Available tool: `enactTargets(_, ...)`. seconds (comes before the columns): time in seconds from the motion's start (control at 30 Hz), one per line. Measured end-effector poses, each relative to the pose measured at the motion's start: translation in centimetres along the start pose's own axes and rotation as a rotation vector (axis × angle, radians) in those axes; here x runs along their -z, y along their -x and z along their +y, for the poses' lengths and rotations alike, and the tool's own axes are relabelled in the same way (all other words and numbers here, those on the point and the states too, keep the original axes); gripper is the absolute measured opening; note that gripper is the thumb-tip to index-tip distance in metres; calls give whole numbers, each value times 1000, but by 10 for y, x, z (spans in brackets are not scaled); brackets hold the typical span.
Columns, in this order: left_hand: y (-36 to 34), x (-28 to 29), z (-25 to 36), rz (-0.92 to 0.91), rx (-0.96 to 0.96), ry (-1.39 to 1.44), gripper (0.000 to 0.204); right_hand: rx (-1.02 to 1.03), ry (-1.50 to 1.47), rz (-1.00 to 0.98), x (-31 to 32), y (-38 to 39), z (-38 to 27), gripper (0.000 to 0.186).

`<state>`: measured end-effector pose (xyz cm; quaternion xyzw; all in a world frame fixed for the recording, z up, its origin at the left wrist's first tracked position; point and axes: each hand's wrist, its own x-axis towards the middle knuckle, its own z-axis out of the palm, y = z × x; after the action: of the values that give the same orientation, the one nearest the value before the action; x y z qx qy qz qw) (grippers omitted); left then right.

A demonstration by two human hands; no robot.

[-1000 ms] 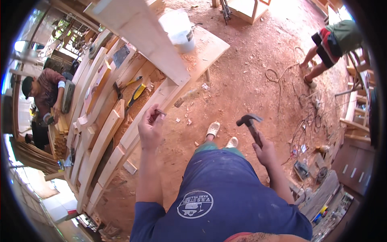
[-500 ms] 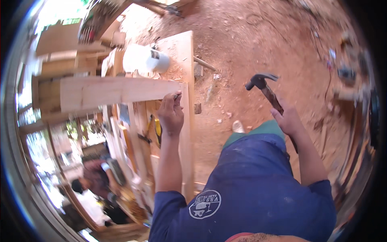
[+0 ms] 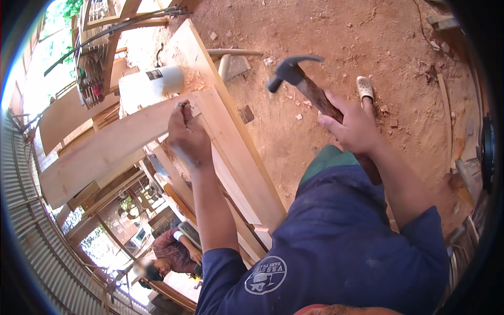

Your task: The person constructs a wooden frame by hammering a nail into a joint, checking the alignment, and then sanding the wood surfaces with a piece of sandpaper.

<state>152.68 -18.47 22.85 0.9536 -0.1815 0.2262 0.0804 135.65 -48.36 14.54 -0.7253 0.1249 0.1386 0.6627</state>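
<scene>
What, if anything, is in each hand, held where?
Right hand: hammer, by its wooden handle. Left hand pinches a tiny thing, its kind and held part unclear.

The hammer point(image 3: 308, 90) has a dark head and a brown handle, and tilts in the right hand point(image 3: 353, 125). A tiny dark thing point(image 3: 181, 104) pokes from the left hand point(image 3: 190, 137), near one end of the long, pale board point(image 3: 107, 137).

Wearer's bare hands: two, left hand point(image 3: 188, 135) and right hand point(image 3: 355, 125). Hammer point(image 3: 313, 93): one. Small pinched piece point(image 3: 181, 104), kind unclear: one. White bucket point(image 3: 153, 89): one. Cream clog point(image 3: 363, 86) showing: one. Co-worker point(image 3: 176, 253): one. Round shirt emblem point(image 3: 265, 275): one.
</scene>
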Motion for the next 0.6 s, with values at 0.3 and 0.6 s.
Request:
enactTargets(0.3,-1,-3,-4,-44,-10,-58,9,318,-170,-33,-27,-30,-19,65)
enactTargets(0.6,-2,-2,-2,-41,-49,-111,9,510,-144,35,-55,-29,-51,67)
